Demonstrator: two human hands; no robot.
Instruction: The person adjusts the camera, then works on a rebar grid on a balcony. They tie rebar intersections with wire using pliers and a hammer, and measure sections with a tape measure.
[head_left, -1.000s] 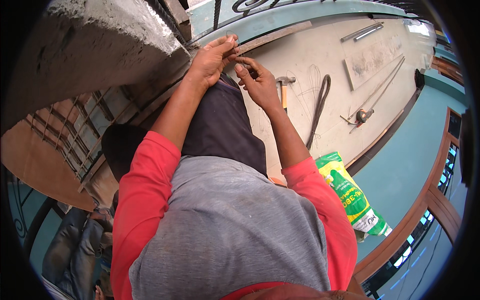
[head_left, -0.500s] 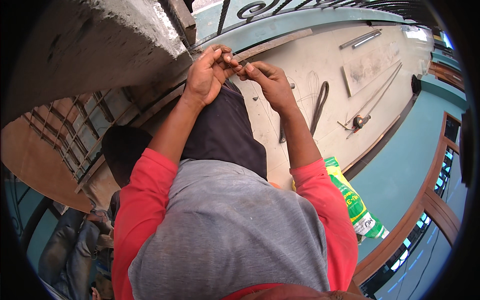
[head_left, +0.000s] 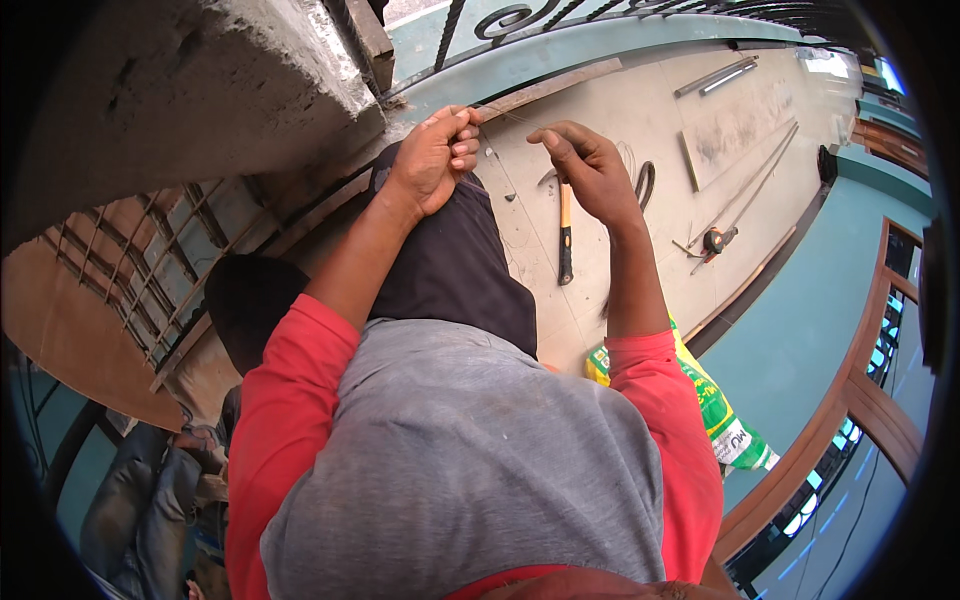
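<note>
Both hands have drawn apart since half a second ago, when they met at the concrete ledge (head_left: 200,110). The left hand (head_left: 435,160) stays fisted just below that ledge's corner, clamping a thin wire (head_left: 510,118); the right hand (head_left: 590,170), farther from the ledge, has loosely curled fingers seemingly pinching the wire's other end. A hammer (head_left: 565,235) lies on the floor below, so the wire looks pulled taut.
</note>
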